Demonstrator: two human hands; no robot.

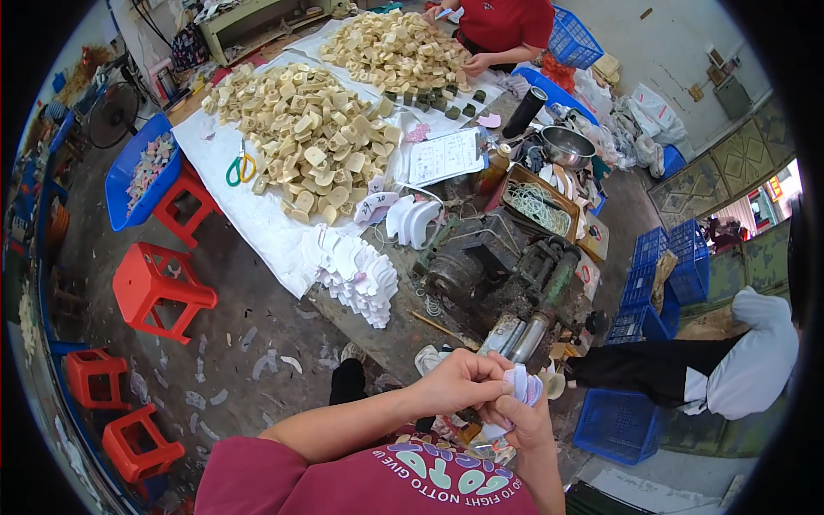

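Close to my body, my left hand [468,382] and my right hand [525,419] meet around a small bundle of white and lilac layered pieces [524,386]. The fingers of both are closed on it, and its lower part is hidden by them. Just beyond my hands, two shiny metal cylinders [519,336] stick out of a dark, greasy machine [485,253] on the table. Left of the machine lies a pile of white curved cut pieces [352,273]. A few larger white curved pieces [414,219] stand behind that pile.
Large heaps of cream-coloured pieces [300,137] cover the white-sheeted table [210,154]. Scissors [241,167], a clipboard [446,157] and a metal bowl [568,146] lie around. Red stools [154,287] stand left, blue crates [620,425] right. Across the table a person [502,30] works; another person [747,352] is at right.
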